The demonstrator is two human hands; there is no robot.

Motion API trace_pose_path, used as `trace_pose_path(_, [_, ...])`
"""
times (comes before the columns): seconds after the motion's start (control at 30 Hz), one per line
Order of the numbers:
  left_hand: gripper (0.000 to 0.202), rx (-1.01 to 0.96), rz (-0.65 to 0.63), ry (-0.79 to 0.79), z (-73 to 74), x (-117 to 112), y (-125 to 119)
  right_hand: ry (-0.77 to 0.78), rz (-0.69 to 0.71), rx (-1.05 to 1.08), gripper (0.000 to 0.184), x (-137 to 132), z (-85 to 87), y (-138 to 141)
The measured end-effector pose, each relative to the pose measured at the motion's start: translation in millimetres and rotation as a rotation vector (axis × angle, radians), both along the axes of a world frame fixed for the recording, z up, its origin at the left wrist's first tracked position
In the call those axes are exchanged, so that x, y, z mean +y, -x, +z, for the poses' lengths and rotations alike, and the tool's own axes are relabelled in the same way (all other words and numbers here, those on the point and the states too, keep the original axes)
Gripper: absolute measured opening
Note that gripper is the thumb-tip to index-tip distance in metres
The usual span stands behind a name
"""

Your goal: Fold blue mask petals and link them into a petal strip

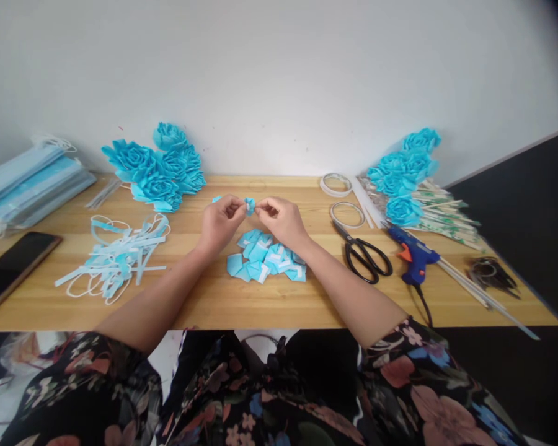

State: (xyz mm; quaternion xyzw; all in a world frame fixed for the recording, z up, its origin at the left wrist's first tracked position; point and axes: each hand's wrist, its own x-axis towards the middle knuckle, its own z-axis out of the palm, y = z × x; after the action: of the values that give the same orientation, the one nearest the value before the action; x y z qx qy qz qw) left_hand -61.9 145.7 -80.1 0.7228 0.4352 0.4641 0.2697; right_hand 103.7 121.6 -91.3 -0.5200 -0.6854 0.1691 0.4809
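A small folded blue petal piece (pixel 250 205) is pinched between my two hands over the middle of the table. My left hand (pixel 221 218) grips its left side with thumb and forefinger, and my right hand (pixel 281 218) pinches its right side. Just below my hands lies a pile of light blue folded petals (pixel 265 257), several with white strips on them. Another bit of blue material (pixel 217 199) shows behind my left fingers, mostly hidden.
Blue flowers stand at the back left (pixel 155 167) and back right (pixel 404 176). Face masks (pixel 32 183), a phone (pixel 16 266) and cut strips with loops (pixel 118 260) lie left. Tape rolls (pixel 336 184), scissors (pixel 365 254), a blue glue gun (pixel 413 257) and sticks (pixel 451 217) lie right.
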Motion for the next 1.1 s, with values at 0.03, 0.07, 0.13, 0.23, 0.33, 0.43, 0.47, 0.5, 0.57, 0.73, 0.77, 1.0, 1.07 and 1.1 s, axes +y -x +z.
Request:
trace_pose_path(0.03, [0.016,-0.004,0.008,0.016,0.4,0.3,0.4,0.019,0.005,0.035,0.009,0.4,-0.3,-0.3])
trace_pose_path(0.07, [0.017,-0.006,0.014,0.031,0.5,0.5,0.8,0.036,0.011,0.073,0.009,0.7,-0.5,-0.7])
trace_pose_path(0.13, [0.018,-0.012,0.026,0.052,-0.2,0.9,1.3,0.064,0.023,0.151,0.011,1.5,-0.2,-2.0])
trace_pose_path(0.23, [0.018,-0.024,0.041,0.067,-1.0,1.5,1.1,0.101,0.017,0.254,0.017,4.0,0.1,-5.6])
trace_pose_path(0.33, [0.015,-0.057,0.082,0.065,5.8,4.3,3.3,0.130,-0.021,0.348,0.020,8.7,-2.4,-11.2])
trace_pose_path(0.43, [0.013,-0.078,0.196,-0.003,27.3,10.3,16.7,0.182,-0.051,0.464,0.023,14.0,-7.1,-17.4])
trace_pose_path(0.47, [0.012,-0.073,0.248,-0.047,37.1,12.4,25.3,0.204,-0.060,0.499,0.023,15.5,-8.5,-19.1])
trace_pose_path(0.5, [0.013,-0.053,0.292,-0.088,47.1,14.0,36.3,0.222,-0.069,0.532,0.023,16.7,-9.7,-20.5])
trace_pose_path(0.57, [0.019,0.024,0.373,-0.156,64.9,15.1,65.0,0.249,-0.083,0.595,0.023,18.7,-11.0,-22.3])
trace_pose_path(0.73, [0.029,0.544,0.435,-0.083,73.4,1.9,154.8,0.270,-0.106,0.661,0.023,22.7,-13.1,-23.1])
trace_pose_path(0.77, [0.030,0.653,0.451,-0.012,69.4,-2.0,170.7,0.264,-0.103,0.648,0.022,23.4,-13.9,-23.1])
trace_pose_path(1.0, [0.042,0.959,0.398,0.328,46.2,-15.0,221.5,0.255,-0.117,0.620,0.022,24.3,-15.6,-22.9])
trace_pose_path(1.07, [0.039,0.931,0.391,0.299,45.1,-13.1,223.6,0.263,-0.107,0.633,0.022,23.7,-14.3,-23.1])
trace_pose_path(1.1, [0.035,0.890,0.400,0.263,44.4,-11.5,224.0,0.264,-0.100,0.637,0.023,23.5,-13.7,-23.3])
